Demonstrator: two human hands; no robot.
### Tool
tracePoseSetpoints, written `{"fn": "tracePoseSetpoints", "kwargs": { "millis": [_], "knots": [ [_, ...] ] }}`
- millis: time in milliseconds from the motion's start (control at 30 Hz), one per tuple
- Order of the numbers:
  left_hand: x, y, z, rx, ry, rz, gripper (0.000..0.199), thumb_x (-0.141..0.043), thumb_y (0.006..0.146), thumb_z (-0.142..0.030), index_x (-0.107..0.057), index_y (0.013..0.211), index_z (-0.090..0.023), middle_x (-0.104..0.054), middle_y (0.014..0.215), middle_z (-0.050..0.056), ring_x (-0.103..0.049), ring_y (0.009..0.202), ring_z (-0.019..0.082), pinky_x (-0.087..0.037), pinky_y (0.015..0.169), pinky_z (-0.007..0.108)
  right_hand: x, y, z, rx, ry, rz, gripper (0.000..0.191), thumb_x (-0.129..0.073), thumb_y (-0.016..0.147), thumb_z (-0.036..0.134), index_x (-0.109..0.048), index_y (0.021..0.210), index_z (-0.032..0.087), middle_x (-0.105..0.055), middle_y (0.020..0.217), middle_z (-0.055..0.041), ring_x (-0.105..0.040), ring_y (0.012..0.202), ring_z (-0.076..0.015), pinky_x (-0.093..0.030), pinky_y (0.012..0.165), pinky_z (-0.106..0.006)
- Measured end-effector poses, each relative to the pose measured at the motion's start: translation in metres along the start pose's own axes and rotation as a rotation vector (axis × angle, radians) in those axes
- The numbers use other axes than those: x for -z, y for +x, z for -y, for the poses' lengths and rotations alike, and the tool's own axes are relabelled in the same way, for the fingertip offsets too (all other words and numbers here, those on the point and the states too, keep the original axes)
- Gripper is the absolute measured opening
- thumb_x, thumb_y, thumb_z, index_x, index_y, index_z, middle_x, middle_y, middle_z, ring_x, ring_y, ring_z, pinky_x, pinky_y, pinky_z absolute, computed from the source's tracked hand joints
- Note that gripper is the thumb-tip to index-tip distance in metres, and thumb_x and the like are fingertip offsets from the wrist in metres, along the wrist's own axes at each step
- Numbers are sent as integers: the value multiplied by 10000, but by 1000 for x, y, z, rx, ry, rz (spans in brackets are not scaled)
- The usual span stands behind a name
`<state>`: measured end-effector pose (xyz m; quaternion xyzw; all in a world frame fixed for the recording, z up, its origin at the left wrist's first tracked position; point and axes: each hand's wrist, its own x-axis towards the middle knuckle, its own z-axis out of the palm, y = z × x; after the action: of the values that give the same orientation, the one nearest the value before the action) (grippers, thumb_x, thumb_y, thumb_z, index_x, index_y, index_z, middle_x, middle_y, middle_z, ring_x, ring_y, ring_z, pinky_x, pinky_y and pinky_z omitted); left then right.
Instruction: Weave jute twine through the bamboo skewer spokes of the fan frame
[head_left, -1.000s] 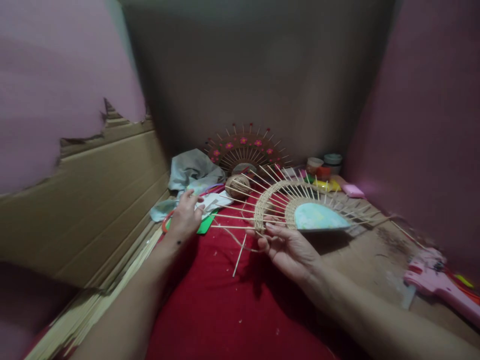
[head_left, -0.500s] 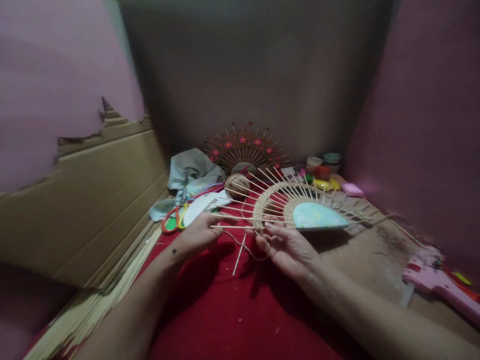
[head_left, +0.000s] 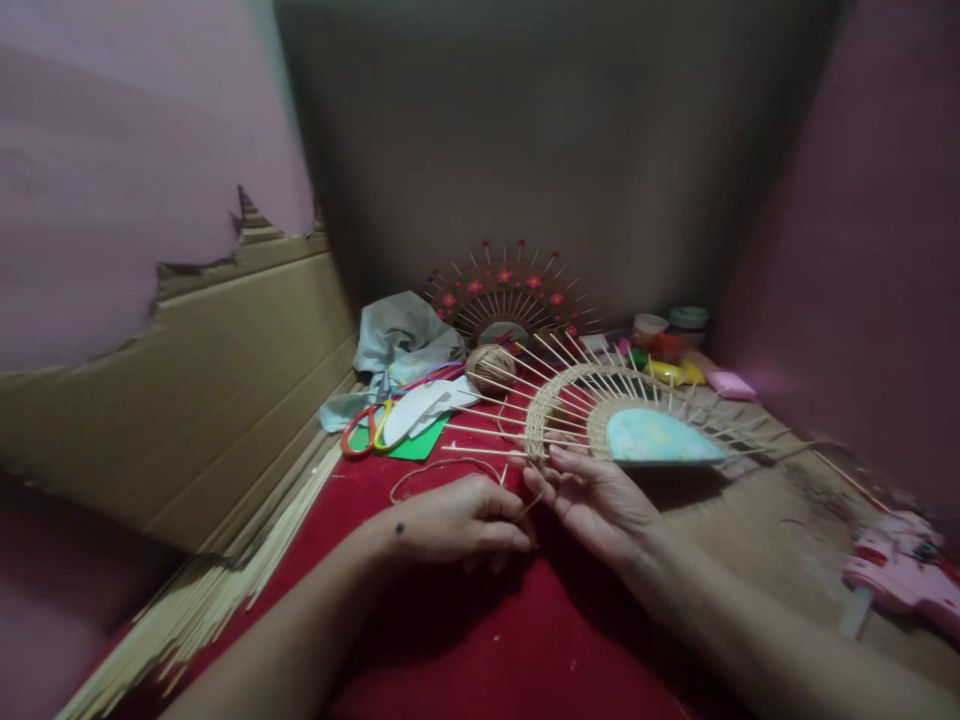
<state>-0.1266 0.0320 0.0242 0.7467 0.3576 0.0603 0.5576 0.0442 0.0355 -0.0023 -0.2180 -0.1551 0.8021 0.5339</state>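
Note:
A half-round fan frame (head_left: pixel 541 410) of thin sticks, with twine woven across them and a pale blue centre panel (head_left: pixel 660 436), is held tilted above the red cloth. My right hand (head_left: pixel 600 500) pinches its woven band at the lower left end. My left hand (head_left: pixel 480 520) is below the lowest sticks, fingers curled together at the loose twine (head_left: pixel 427 465), which runs in a loop behind the hand toward the band. Behind the frame's stick tips lies the ball of twine (head_left: pixel 490 369).
Scissors (head_left: pixel 360 432), white paper pieces (head_left: pixel 417 408) and green paper (head_left: pixel 421 441) lie left of the frame. Thin sticks (head_left: pixel 225 590) run along the cardboard (head_left: pixel 247 390). A flowered fan (head_left: pixel 504 290) stands behind; a pink glue gun (head_left: pixel 900 570) lies right.
My left hand has left the stick ends and moved down and right to the twine. My right hand still holds the frame. The whole view has shifted slightly, uncovering more green paper.

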Motion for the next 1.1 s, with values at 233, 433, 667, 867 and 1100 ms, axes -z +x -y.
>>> {"fn": "tracePoseSetpoints", "kwargs": {
  "millis": [233,433,667,867,1100],
  "knots": [
    [19,-41,-24,-61,170,54,267,-488,855,-356,-663,865,-155,-632,644,29,-504,442,83,-389,432,182,8,3,-5,-12,18,57,112,-599,679,-19,-622,682,90,-653,698,-61,-635,738,-169,-503,843,-390],
    [33,-54,-19,-20,133,-289,249,-539,817,-382,-647,771,-162,-581,611,6,-487,448,75,-375,419,176,7,2,-6,-14,26,37,173,-622,642,-24,-607,748,112,-651,744,-67,-633,760,-181,-493,861,-421],
    [55,-56,-1,31,376,-685,285,-530,802,-417,-636,721,-165,-575,566,-1,-493,448,85,-390,445,191,9,3,-7,-28,8,7,153,-640,611,-17,-584,677,110,-633,753,-81,-628,803,-223,-499,845,-450],
    [65,-54,7,143,367,-564,298,-525,778,-425,-645,696,-164,-558,516,-5,-476,447,94,-368,446,195,8,4,-6,-41,9,-20,153,-648,599,-18,-584,653,110,-627,721,-67,-625,762,-192,-500,858,-444],
    [53,-12,26,89,247,-830,263,-566,727,-376,-665,729,-132,-542,538,-10,-434,466,93,-326,435,202,7,0,-6,-78,9,24,83,-623,639,2,-614,651,84,-658,714,-104,-648,768,-213,-501,858,-430]
  ]
}}
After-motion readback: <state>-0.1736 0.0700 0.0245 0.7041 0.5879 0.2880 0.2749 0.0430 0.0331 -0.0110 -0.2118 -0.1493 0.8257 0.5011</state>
